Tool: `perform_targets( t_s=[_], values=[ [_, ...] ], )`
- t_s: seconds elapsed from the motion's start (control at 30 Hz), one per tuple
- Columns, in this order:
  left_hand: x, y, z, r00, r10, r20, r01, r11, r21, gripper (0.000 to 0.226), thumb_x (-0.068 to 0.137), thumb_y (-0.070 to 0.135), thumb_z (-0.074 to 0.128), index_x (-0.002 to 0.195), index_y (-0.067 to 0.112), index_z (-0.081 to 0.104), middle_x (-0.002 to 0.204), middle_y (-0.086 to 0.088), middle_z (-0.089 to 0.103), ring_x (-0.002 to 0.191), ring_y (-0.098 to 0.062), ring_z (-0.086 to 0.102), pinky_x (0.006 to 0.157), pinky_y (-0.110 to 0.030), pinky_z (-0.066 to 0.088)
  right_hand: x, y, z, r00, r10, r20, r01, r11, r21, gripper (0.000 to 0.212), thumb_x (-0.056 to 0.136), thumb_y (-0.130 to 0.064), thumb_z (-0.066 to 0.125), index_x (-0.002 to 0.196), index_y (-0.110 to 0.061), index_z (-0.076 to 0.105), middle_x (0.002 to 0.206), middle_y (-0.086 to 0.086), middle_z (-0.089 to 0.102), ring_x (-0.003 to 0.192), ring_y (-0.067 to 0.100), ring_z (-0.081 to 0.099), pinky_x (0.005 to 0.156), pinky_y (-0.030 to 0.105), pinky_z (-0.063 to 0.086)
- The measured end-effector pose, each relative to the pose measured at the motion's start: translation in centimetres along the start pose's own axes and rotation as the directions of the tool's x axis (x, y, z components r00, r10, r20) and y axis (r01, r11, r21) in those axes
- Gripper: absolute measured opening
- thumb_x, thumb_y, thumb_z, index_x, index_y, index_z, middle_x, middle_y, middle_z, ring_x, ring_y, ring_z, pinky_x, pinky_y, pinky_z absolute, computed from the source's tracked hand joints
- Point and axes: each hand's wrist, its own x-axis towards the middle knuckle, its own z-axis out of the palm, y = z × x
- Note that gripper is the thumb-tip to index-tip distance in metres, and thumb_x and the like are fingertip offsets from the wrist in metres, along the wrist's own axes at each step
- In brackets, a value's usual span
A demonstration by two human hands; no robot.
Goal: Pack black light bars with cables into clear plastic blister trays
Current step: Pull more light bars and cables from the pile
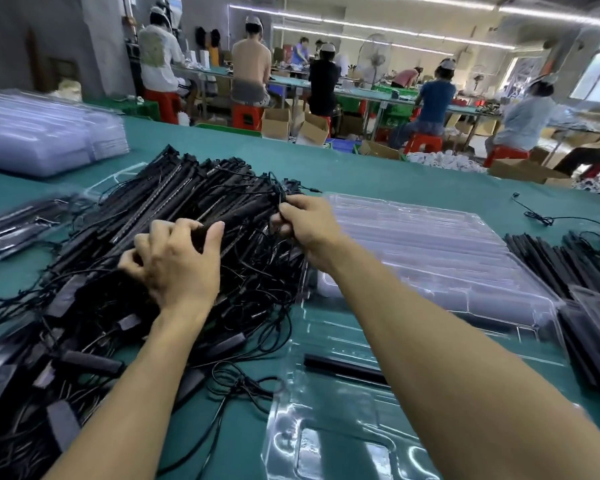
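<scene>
Two arms outstretched: left hand (pixel 174 263), right hand (pixel 307 221) around one light bar (pixel 246 213)

Forearms outstretched, left hand (pixel 174 265) and right hand (pixel 309 223) each in a curled grip.

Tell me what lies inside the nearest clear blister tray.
One black light bar lies in the blister tray; the other slots that show hold nothing. The right forearm hides the tray's right part.

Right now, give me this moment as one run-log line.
left hand: grips black light bar on tangled pile | right hand: pinches black cable | near clear plastic blister tray: one loaded bar
</scene>
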Motion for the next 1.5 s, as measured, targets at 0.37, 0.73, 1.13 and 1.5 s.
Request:
perform_targets(
  t_s=[0.37, 0.73, 1.13, 1.5],
  values=[
    [1.0, -0.4, -0.5, 0.925, -0.121, 0.36, 0.205, 0.957, -0.204, 0.017, 0.096, 0.023, 0.046, 0.104, 0.029, 0.06, 0.104, -0.014, 0.069, 0.094, -0.038, 0.061, 0.074, -0.039, 0.041, -6.5, 1.2, 4.0, 0.899, -0.309, 0.31, 0.419, 0.813, -0.405, 0.033, 0.09, -0.008, 0.061, 0.122, -0.013, 0.069, 0.117, 0.001, 0.071, 0.109, 0.005, 0.062, 0.1, 0.024, 0.046],
    [0.6, 1.7, -0.9, 0.965, -0.134, 0.227, 0.214, 0.901, -0.378, 0.03, 0.094, 0.05, 0.025, 0.08, 0.031, 0.043, 0.063, 0.024, 0.058, 0.066, -0.01, 0.048, 0.097, -0.047, 0.038, -1.8, 1.0, 0.9, 0.912, -0.329, 0.246, 0.385, 0.477, -0.79, 0.059, 0.088, -0.005, 0.054, 0.139, -0.034, 0.047, 0.146, -0.001, 0.042, 0.128, 0.027, 0.04, 0.11, 0.04, 0.032],
    [0.8, 1.9, -1.6, 0.898, 0.38, 0.223, -0.339, 0.919, -0.202, 0.053, 0.076, 0.066, 0.057, 0.12, 0.038, 0.06, 0.116, 0.006, 0.059, 0.11, -0.021, 0.052, 0.09, -0.039, 0.027, -2.0, -1.2, -2.5, 0.848, -0.407, 0.34, 0.418, 0.118, -0.901, 0.024, 0.094, -0.025, 0.058, 0.117, -0.021, 0.058, 0.123, 0.005, 0.052, 0.096, 0.031, 0.059, 0.075, 0.041, 0.052],
    [0.5, 2.1, -1.6, 0.755, 0.601, 0.265, -0.575, 0.799, -0.175, 0.03, 0.088, 0.046, 0.055, 0.113, 0.029, 0.056, 0.118, 0.009, 0.064, 0.118, -0.022, 0.052, 0.102, -0.052, 0.031, -3.5, -1.7, -6.1, 0.83, -0.341, 0.44, 0.556, 0.55, -0.623, 0.039, 0.084, -0.005, 0.073, 0.121, -0.015, 0.067, 0.101, -0.005, 0.072, 0.089, 0.012, 0.067, 0.085, 0.026, 0.052]
  ],
)
